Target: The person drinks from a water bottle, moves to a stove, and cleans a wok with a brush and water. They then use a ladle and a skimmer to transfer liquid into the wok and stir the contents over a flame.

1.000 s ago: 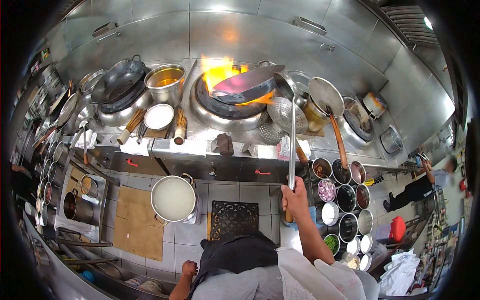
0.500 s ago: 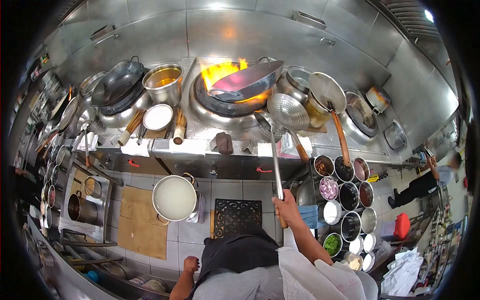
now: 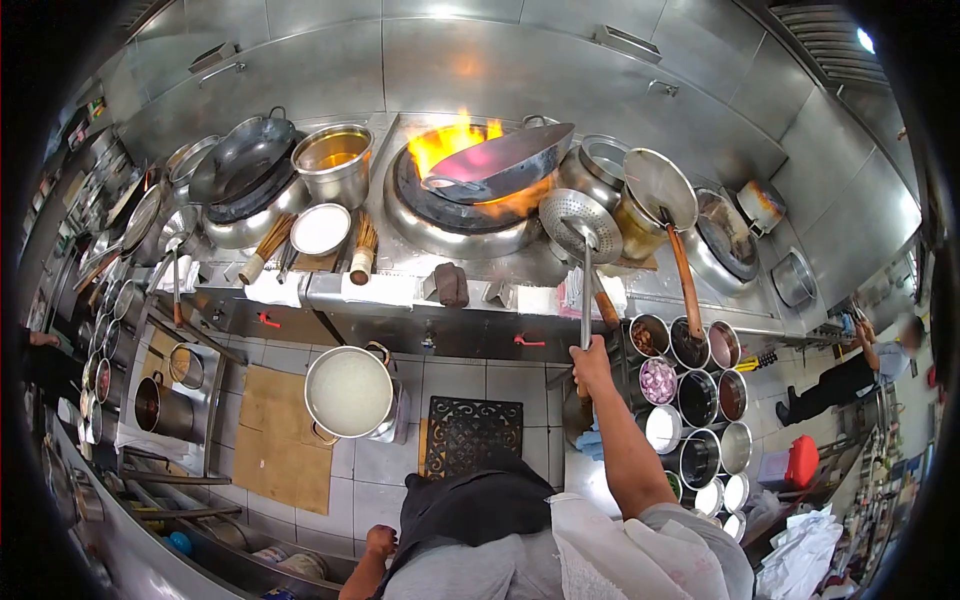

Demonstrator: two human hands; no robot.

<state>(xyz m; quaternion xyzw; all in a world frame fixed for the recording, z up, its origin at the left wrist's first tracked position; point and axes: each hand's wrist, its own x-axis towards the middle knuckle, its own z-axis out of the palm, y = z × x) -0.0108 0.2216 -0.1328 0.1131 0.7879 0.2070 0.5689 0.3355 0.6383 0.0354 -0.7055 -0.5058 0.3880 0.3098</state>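
Note:
My right hand (image 3: 591, 369) is closed round the handle of a long metal ladle (image 3: 587, 300). The ladle's far end lies over a perforated skimmer (image 3: 568, 215), and its bowl is hard to make out there. My left hand (image 3: 381, 541) hangs low beside my apron, fingers curled, with nothing visible in it. Up ahead, a dark wok (image 3: 505, 172) sits tilted on the burner (image 3: 440, 225), with tall orange flames at its left and underneath. Right of the skimmer, a wire-mesh strainer (image 3: 660, 190) with a wooden handle rests across a pot.
Metal tubs of ingredients, including chopped onion (image 3: 657, 381), stand at my right. A large pot of pale liquid (image 3: 349, 392) is at the front left. Another wok (image 3: 243, 165), an oil pot (image 3: 333, 165) and bamboo brushes (image 3: 364, 250) line the range. A person (image 3: 850, 365) stands far right.
My right hand has moved up and to the right with the ladle. The ladle's far end has swung from left of the skimmer to over it. My left hand stays low.

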